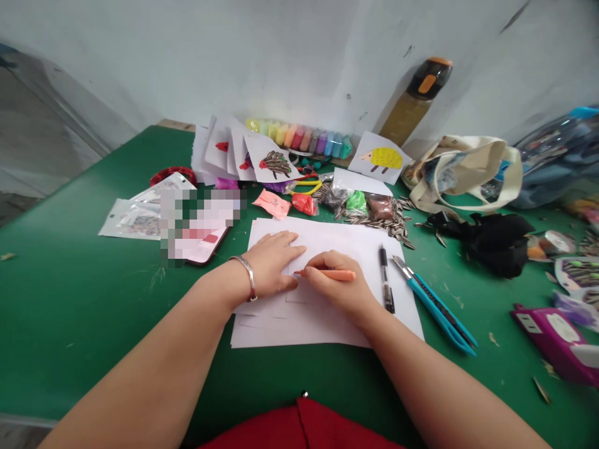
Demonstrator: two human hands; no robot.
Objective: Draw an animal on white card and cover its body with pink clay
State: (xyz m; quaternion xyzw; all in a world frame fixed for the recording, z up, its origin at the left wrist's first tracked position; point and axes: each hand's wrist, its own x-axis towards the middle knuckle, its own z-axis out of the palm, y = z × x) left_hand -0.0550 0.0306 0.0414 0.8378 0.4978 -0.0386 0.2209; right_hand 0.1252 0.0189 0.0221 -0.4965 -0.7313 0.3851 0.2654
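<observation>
1. Right hand (345,295): fingers pinch marker (344,275) near tip, over paper (309,327); likely light, stiff, best held there.
2. Left hand (269,265): fingers spread flat on paper; thin, probably creases easily.

The green table (116,268) is viewed from the head of the seated wearer, forward and steeply down, with both forearms entering from below. The white paper (337,324) is framed centrally at close range; the wall (299,62) is caught beyond.
</observation>
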